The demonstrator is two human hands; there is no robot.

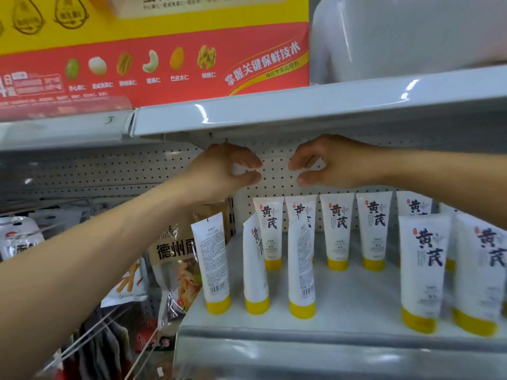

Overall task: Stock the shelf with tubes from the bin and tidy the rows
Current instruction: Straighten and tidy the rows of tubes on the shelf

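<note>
Several white tubes with yellow caps stand cap-down on the white shelf [348, 300]. A back row [338, 231] runs along the pegboard. In front, three tubes [215, 259] at the left show their backs or sides, one of them leaning [256, 270]. Two more [422, 270] stand at the front right with labels forward. My left hand [225, 171] and my right hand [332, 163] hover above the back row, just under the upper shelf. Their fingers and thumbs are curved toward each other and hold nothing. No bin is in view.
The upper shelf edge [274, 111] hangs close over both hands. A red and yellow nut box [153, 58] and a white container [406, 37] sit on top of it. Hanging snack bags [175, 259] on wire hooks fill the bay to the left.
</note>
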